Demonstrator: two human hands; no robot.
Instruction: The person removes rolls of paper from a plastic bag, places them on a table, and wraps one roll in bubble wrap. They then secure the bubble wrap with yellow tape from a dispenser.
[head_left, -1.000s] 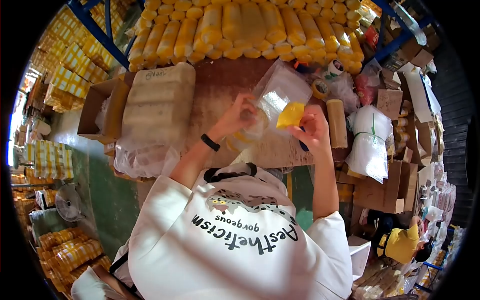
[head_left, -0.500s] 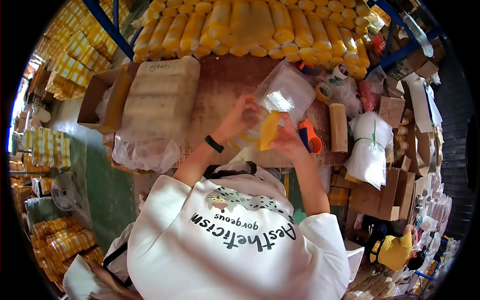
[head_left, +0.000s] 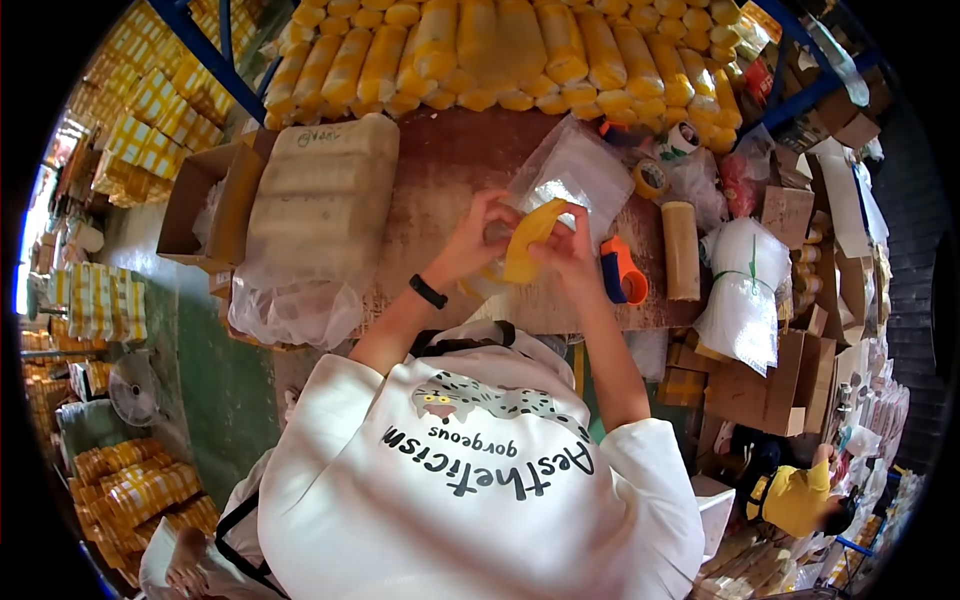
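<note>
A curved strip of yellow tape (head_left: 530,240) is up between my two hands, above the front part of the table. My right hand (head_left: 572,248) pinches its right side, thumb and fingers closed on it. On the other side my left hand (head_left: 482,236), with a black band on the wrist, has its fingers curled against the strip's left edge. Something clear and yellowish shows below the left fingers, too blurred to name. Just beyond the hands lies a stack of clear plastic bags (head_left: 575,180). An orange and blue tape dispenser (head_left: 625,272) rests right of my right hand.
Wrapped yellow rolls (head_left: 480,50) are piled along the back of the table (head_left: 440,150). A large wrapped bundle (head_left: 325,190) and a cardboard box (head_left: 210,205) stand left. A tan roll (head_left: 681,250) and tied plastic sheets (head_left: 745,290) lie right. A co-worker (head_left: 795,500) is lower right.
The yellow strip has tilted and swung slightly left, bending into a curve. My left fingers have come against it, and both hands are closer together.
</note>
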